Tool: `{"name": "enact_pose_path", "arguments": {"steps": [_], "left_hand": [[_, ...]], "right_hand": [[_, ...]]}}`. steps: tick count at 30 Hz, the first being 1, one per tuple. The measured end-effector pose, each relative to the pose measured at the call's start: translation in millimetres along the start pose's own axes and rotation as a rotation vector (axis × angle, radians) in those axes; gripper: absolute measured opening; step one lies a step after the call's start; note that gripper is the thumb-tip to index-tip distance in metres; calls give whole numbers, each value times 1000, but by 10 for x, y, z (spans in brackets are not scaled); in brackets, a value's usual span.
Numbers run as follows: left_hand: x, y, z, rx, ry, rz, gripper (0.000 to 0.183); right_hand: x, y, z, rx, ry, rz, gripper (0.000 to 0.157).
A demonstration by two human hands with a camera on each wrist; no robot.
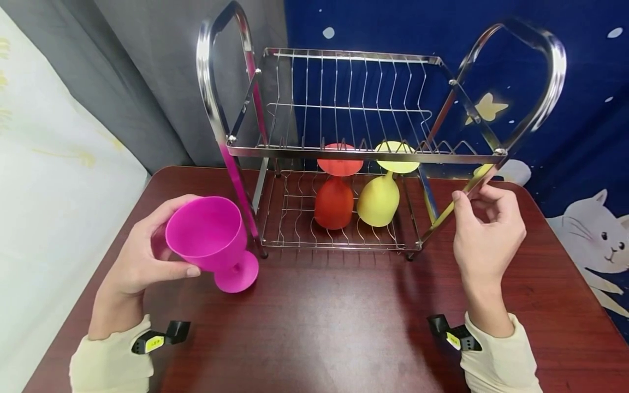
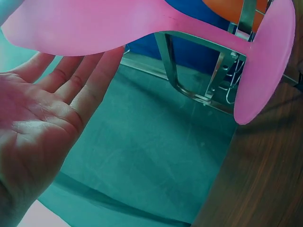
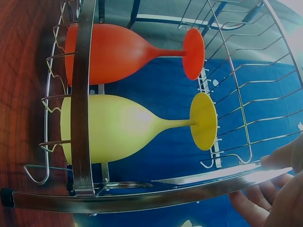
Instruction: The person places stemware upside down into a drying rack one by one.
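My left hand (image 1: 147,254) grips a magenta goblet (image 1: 206,226) by its bowl, thumb on the near side and fingers round the far side. The goblet tilts, its mouth up and toward me, its round foot (image 2: 267,61) pointing right. With thumb and fingertips, my right hand (image 1: 488,234) pinches the right front leg of a two-tier metal dish rack (image 1: 363,156). On the rack's lower tier, a red goblet (image 3: 111,54) and a yellow goblet (image 3: 118,127) stand upside down side by side, feet up just under the upper tier.
The rack stands on a dark red-brown wooden table (image 1: 314,322). Its upper tier of bent wires holds nothing. Behind hang a grey curtain (image 1: 147,71) and a dark blue cloth (image 1: 373,27) with stars and a cat. White patterned cloth (image 1: 49,180) lies along the left.
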State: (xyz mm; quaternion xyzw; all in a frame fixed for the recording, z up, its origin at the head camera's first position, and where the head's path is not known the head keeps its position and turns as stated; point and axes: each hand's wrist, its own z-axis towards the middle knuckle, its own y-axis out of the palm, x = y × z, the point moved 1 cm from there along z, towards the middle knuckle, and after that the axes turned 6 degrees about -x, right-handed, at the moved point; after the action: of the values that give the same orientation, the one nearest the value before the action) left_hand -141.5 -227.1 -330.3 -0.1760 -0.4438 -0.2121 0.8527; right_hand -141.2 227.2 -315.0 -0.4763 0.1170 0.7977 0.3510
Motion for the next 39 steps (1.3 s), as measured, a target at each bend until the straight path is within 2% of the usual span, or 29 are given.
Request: {"name": "enact_pose_path", "arguments": {"steps": [6,11,18,26,33,39], "left_hand": [[5,42,15,12,-16,5,99],[20,66,36,11,0,-5,100],[67,133,72,53,-61,43,98],[93,214,130,33,-50,84,100],[114,294,179,16,-68,151,100],[136,353,214,8,-55,157,100]], "right_hand": [[2,2,-2,2,0,2,22],[1,5,0,3,1,0,22],[-6,7,0,6,3,7,21],[-6,7,-8,11,8,8,20],[-9,5,-8,12,7,8,20],[-13,6,-9,12,7,11,20]]}}
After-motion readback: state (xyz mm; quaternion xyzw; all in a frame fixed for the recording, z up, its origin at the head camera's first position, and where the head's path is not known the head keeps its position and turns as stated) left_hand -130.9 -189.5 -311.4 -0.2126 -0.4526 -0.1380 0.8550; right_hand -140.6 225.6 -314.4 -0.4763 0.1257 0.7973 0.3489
